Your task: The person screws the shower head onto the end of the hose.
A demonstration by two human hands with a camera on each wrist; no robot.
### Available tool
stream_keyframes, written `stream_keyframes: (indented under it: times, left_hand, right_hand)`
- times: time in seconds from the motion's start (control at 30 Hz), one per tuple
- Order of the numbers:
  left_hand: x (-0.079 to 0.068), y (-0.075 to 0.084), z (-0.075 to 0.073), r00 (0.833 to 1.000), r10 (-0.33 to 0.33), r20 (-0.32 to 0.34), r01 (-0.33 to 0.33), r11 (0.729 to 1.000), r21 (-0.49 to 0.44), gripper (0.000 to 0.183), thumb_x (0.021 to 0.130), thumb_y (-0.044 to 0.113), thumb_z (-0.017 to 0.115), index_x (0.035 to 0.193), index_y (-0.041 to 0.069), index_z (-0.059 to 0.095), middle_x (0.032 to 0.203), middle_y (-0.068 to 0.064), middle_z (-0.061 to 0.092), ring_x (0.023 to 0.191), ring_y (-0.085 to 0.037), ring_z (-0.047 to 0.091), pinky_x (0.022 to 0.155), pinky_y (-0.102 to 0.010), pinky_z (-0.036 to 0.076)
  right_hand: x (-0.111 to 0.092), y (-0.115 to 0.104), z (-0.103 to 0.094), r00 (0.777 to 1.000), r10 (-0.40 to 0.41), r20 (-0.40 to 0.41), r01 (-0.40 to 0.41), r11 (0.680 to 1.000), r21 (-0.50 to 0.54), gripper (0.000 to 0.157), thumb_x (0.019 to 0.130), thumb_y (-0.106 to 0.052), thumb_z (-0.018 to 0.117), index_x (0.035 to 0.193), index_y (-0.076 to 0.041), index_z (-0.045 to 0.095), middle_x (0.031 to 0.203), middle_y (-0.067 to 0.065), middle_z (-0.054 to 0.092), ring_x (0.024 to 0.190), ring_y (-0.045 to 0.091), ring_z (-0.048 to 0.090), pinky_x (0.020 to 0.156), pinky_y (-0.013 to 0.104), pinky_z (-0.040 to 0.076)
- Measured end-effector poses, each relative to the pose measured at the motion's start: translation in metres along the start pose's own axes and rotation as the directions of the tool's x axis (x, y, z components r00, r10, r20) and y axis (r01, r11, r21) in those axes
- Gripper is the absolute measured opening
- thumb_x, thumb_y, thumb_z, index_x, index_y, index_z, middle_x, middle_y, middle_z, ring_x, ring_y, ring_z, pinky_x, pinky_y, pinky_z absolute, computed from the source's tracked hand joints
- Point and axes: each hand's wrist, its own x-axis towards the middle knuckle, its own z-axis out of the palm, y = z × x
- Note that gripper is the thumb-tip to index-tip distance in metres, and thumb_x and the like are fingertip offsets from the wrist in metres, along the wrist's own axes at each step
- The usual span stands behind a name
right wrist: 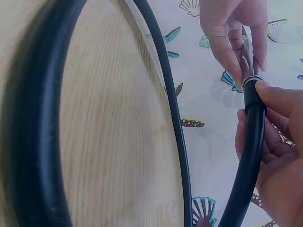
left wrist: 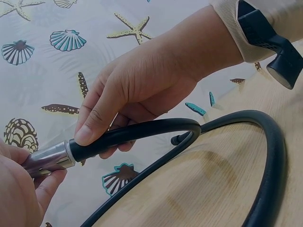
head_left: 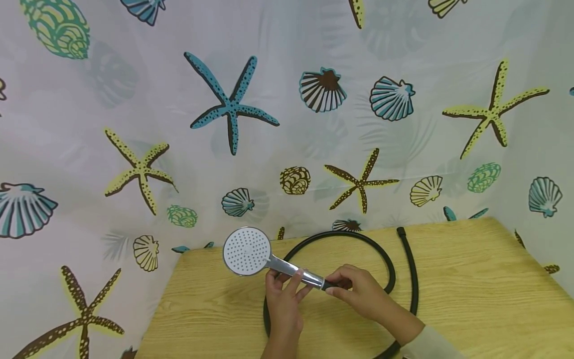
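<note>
A chrome handheld shower head (head_left: 247,251) with a round, pale, dotted face is held above the wooden table. My left hand (head_left: 284,302) grips its handle (head_left: 287,267) from below. At the handle's lower end, my right hand (head_left: 361,290) pinches the black end of a shower hose (left wrist: 118,135) between thumb and fingers. In the left wrist view the hose end meets the chrome handle. The right wrist view shows the right thumb (right wrist: 275,98) lying on the black collar right at the joint; how far the parts are engaged is hidden.
The black hose (head_left: 389,259) loops over the wooden table (head_left: 471,279), and its free end (head_left: 401,231) lies near the back edge. Behind and at both sides hangs a white curtain (head_left: 287,144) printed with starfish and shells.
</note>
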Motion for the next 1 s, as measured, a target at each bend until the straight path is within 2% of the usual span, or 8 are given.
stream_keyframes:
  times: [0.33,1.0]
  left_hand:
    - [-0.0006,0.0024,0.0012,1.000,-0.011,-0.006,0.011,1.000,-0.005,0.048,0.083,0.004,0.073,0.123,0.007,0.046,0.102,-0.006,0.056,0.094,-0.022,0.069,0.081,-0.046,0.063]
    - [-0.0004,0.0028,0.0016,1.000,-0.015,-0.008,0.015,1.000,-0.012,0.049,0.084,0.002,0.072,0.124,0.006,0.045,0.101,-0.006,0.056,0.093,-0.022,0.070,0.080,-0.046,0.063]
  right_hand:
    - [0.0004,-0.0014,-0.0007,1.000,0.015,0.006,-0.015,1.000,0.015,0.018,0.090,-0.028,0.068,0.107,-0.022,0.067,0.100,-0.009,0.063,0.088,0.006,0.063,0.078,0.022,0.059]
    - [0.0005,0.0019,-0.0011,0.999,0.027,0.023,-0.027,0.999,0.029,0.018,0.090,-0.030,0.067,0.107,-0.023,0.066,0.101,-0.007,0.064,0.088,0.008,0.063,0.076,0.020,0.058]
